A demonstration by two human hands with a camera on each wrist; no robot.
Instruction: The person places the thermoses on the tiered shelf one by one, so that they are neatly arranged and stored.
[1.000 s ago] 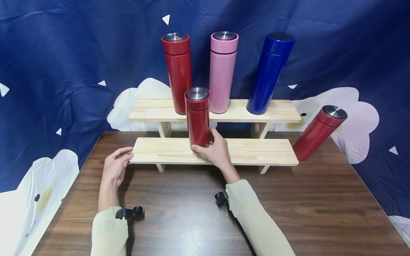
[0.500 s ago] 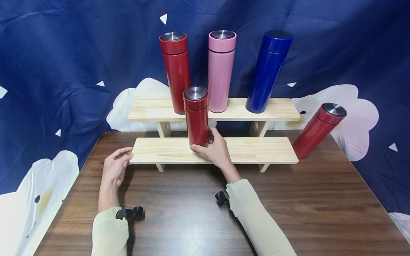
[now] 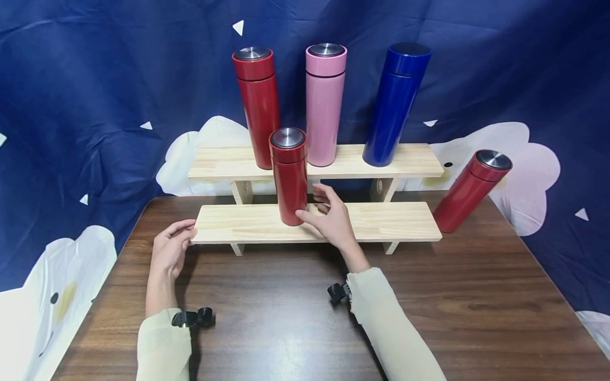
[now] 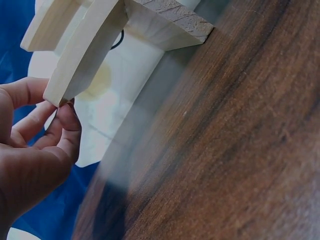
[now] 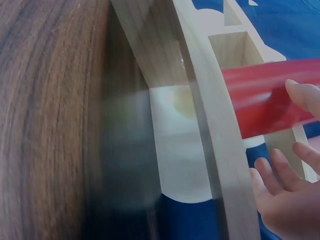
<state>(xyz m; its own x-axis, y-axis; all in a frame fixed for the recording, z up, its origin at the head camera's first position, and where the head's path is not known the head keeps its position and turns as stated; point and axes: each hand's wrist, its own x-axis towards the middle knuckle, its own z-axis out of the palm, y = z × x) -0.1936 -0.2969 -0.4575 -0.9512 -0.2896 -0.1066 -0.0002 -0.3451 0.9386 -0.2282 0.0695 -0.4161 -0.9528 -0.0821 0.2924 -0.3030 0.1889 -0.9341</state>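
Note:
A red thermos flask (image 3: 289, 188) with a steel-topped lid stands upright on the lower board of a two-step wooden display stand (image 3: 229, 225). My right hand (image 3: 335, 219) is just right of the flask, fingers spread apart and the thumb tip close to its lower side. In the right wrist view, the thumb (image 5: 302, 95) overlaps the red body while the other fingers are off it. At the lower board's left end, my left hand (image 3: 169, 246) pinches the corner. The left wrist view has its fingers (image 4: 70, 122) curled at the board's end (image 4: 62, 90).
On the upper board stand a taller red flask (image 3: 259, 106), a pink flask (image 3: 325, 111) and a blue flask (image 3: 396, 106). Another red flask (image 3: 469, 193) is on the brown table (image 3: 267, 317), right of the stand. A blue patterned cloth (image 3: 95, 69) hangs behind.
My right hand has let go of the red flask on the lower board, its fingers opening and shifting right. The left hand stays at the board's end. The head view has shifted slightly.

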